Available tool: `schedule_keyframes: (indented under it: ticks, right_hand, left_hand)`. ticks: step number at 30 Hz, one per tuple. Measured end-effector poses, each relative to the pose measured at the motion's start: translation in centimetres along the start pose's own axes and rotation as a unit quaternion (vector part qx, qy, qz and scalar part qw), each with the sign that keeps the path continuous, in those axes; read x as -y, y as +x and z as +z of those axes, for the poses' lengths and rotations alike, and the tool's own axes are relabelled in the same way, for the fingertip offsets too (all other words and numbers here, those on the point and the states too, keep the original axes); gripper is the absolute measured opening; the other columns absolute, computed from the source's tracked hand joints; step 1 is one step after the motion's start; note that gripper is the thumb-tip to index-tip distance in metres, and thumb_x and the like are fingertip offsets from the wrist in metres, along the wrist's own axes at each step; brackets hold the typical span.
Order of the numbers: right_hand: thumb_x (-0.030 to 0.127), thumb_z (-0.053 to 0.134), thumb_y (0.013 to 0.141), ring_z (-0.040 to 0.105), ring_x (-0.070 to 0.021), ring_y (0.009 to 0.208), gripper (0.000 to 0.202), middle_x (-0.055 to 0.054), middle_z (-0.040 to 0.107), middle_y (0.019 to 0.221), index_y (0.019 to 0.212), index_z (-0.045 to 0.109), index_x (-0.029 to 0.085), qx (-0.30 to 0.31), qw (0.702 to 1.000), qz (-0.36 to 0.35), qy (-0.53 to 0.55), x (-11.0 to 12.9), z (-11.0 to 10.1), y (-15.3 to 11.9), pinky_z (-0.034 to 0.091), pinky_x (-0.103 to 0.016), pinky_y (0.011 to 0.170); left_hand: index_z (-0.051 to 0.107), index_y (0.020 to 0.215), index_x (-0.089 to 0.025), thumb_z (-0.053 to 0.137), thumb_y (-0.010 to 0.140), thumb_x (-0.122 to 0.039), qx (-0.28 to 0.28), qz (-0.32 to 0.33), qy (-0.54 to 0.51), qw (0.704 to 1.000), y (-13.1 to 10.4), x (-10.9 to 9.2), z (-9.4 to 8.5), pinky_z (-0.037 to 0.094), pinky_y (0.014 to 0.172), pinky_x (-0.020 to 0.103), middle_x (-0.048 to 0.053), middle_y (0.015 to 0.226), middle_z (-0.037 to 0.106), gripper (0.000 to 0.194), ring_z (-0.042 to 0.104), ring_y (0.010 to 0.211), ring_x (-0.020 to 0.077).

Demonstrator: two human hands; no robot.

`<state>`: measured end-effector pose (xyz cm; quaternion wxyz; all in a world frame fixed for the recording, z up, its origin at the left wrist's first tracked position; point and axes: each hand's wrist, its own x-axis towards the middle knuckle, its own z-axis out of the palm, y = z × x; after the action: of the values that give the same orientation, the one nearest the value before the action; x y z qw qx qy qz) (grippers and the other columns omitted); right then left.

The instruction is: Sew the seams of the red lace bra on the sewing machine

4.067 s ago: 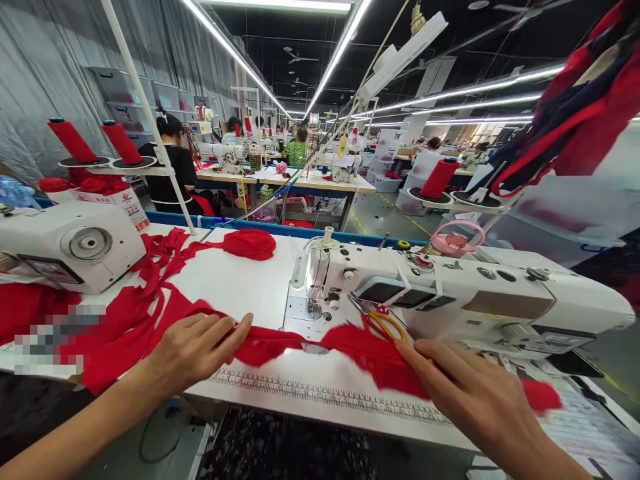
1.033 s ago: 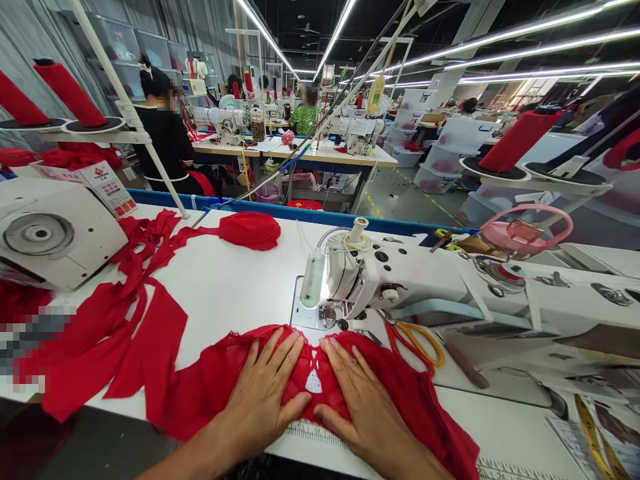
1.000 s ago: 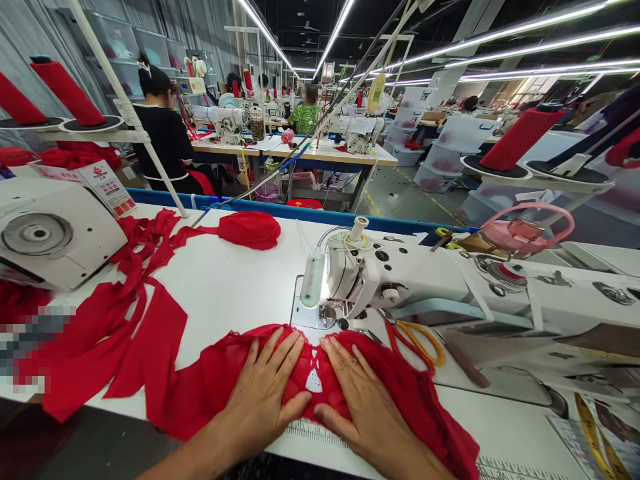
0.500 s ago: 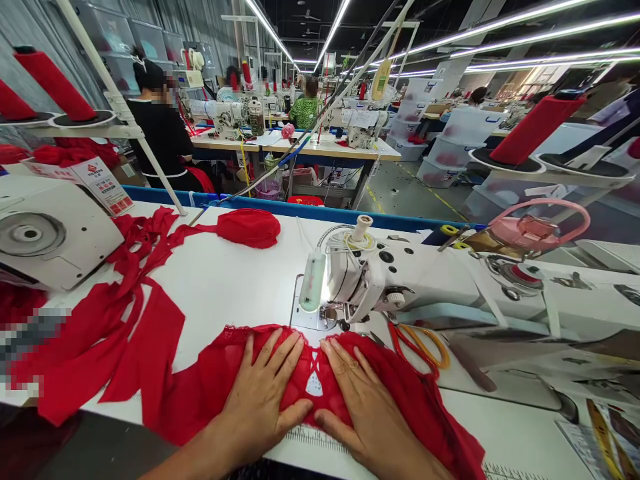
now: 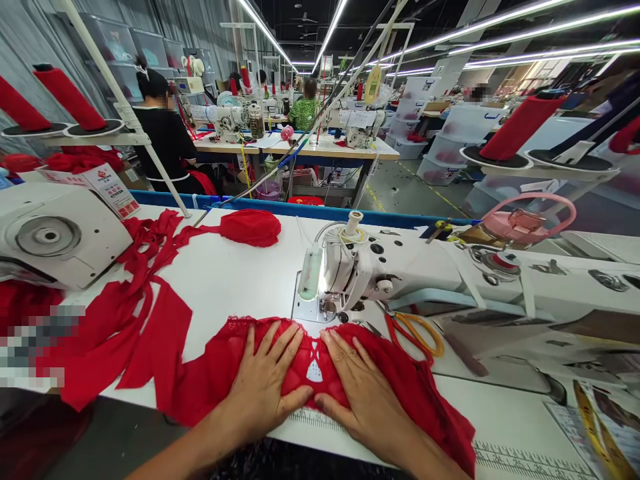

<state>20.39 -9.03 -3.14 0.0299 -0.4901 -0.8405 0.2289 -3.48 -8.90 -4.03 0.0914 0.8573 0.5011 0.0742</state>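
Note:
A red lace-edged garment (image 5: 215, 380) lies spread over the white table in front of the sewing machine (image 5: 350, 267). My left hand (image 5: 265, 380) rests flat on its left part, fingers spread. On the right part lies my right hand (image 5: 357, 387), also flat with fingers extended. Between the hands shows a small gap crossed by thin red straps, with white table beneath. The garment's upper edge is just in front of the needle area and metal plate (image 5: 306, 308). Neither hand grips anything.
Scissors with orange and red handles (image 5: 425, 333) lie right of the machine head. Red fabric strips (image 5: 145, 313) and a red bundle (image 5: 250, 227) lie at left, near another machine (image 5: 60, 233). Red thread cones stand both sides. A person in black (image 5: 163, 133) sits beyond.
The camera view has shifted slightly, so the machine and scissors appear a little further left and up. Both hands stay flat on the garment.

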Motion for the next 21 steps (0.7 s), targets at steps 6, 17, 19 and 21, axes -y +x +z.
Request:
schedule_keyframes:
  ticks: [6, 17, 19, 21]
  right_hand:
    - [0.065, 0.042, 0.097, 0.009, -0.0241, 0.152, 0.086, -0.007, 0.01, 0.164, 0.16, 0.007, 0.018, 0.013, 1.0, -0.003, 0.0, 0.2, -0.6, -0.1, 0.009, -0.048, 0.124]
    - [0.037, 0.049, 0.102, 0.026, -0.0242, 0.148, 0.07, -0.009, 0.028, 0.161, 0.16, 0.013, 0.023, -0.15, 0.983, -0.1, -0.021, 0.7, -1.8, -5.0, 0.03, -0.044, 0.12]
    - [0.035, 0.05, 0.101, 0.043, -0.0246, 0.139, 0.064, -0.01, 0.046, 0.152, 0.158, 0.022, 0.025, -0.172, 0.979, -0.112, -0.009, 0.7, -0.2, -8.3, 0.039, -0.039, 0.114]
    - [0.035, 0.051, 0.101, 0.064, -0.0213, 0.114, 0.049, -0.006, 0.069, 0.123, 0.149, 0.04, 0.027, -0.124, 0.984, -0.126, 0.013, 0.5, 2.5, -11.4, 0.051, -0.03, 0.1]
  left_hand:
    - [0.014, 0.158, -0.028, 0.04, 0.096, -0.066, 0.011, -0.009, -0.004, 1.0, -0.2, -0.1, -0.6, 0.005, 0.118, 0.069, 0.0, 0.164, 0.024, 0.077, 0.02, 0.149, 0.0346]
    - [0.033, 0.153, -0.015, 0.045, 0.098, -0.058, -0.097, -0.018, 0.1, 0.99, -1.3, -1.4, -0.4, 0.03, 0.114, 0.064, 0.013, 0.157, 0.038, 0.071, 0.032, 0.145, 0.0364]
    - [0.036, 0.151, -0.014, 0.047, 0.098, -0.055, -0.155, -0.012, 0.116, 0.981, -2.2, -2.0, -0.9, 0.032, 0.114, 0.06, 0.014, 0.154, 0.042, 0.068, 0.034, 0.144, 0.0353]
    - [0.037, 0.15, -0.013, 0.049, 0.1, -0.047, -0.214, 0.009, 0.111, 0.97, -3.4, -2.8, -1.5, 0.03, 0.117, 0.057, 0.014, 0.152, 0.046, 0.062, 0.035, 0.144, 0.033]
